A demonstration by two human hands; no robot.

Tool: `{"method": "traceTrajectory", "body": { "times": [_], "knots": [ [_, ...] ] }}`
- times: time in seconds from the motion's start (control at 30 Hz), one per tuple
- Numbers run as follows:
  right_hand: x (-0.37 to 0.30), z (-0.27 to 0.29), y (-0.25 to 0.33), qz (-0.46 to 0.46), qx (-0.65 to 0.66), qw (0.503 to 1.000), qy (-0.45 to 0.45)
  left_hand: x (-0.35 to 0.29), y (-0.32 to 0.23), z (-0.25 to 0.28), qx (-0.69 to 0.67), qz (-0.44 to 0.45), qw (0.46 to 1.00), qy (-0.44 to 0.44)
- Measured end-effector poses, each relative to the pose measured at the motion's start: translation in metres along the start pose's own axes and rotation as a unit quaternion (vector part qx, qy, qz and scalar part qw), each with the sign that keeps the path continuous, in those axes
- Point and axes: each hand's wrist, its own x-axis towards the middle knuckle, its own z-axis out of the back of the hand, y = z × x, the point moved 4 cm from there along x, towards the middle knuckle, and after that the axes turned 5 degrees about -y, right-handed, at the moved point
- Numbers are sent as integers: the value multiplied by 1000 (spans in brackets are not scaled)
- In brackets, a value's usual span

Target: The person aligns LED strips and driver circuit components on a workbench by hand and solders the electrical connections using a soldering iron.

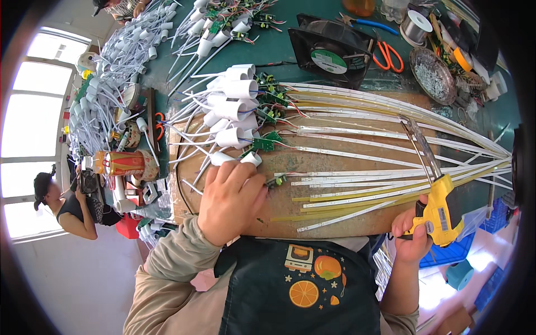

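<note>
My left hand (231, 198) is closed at the near end of a row of white plastic caps (237, 89). A small circuit board (277, 181) sticks out between its thumb and fingers, and what else they cover is hidden. Two white cap ends show just beyond the fingertips. My right hand (412, 231) grips the handle of a yellow soldering gun (438, 215), whose long metal tip slants up and left over the LED strips (357, 137). Farther up the row, green circuit boards (267, 142) hang by thin wires between caps and strips.
A brown board (335, 162) lies under the strips. Behind it stand a black fan (332, 53), orange-handled scissors (388, 57), a solder spool (416, 28) and a round dish (432, 75). Heaped white caps (106, 95) fill the left side; a person (72, 206) sits beyond them.
</note>
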Motion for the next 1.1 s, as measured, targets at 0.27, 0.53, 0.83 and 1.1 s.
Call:
{"method": "traceTrajectory", "body": {
  "times": [0.27, 0.53, 0.83, 1.1],
  "knots": [
    [-4, 4, 2, -15, 55, 997, -47, 11, 7, 16, -179, 94, 978, -51],
    [1, 2, 3, 41, 115, 992, -18, 61, 19, 57, -137, -13, 985, -103],
    [1, 3, 0, 28, 99, 994, -29, 133, 54, 47, 13, -204, 974, -102],
    [-3, 8, -2, 15, 93, 994, -47, 178, 123, 41, -185, 93, 978, -31]
  ]
}}
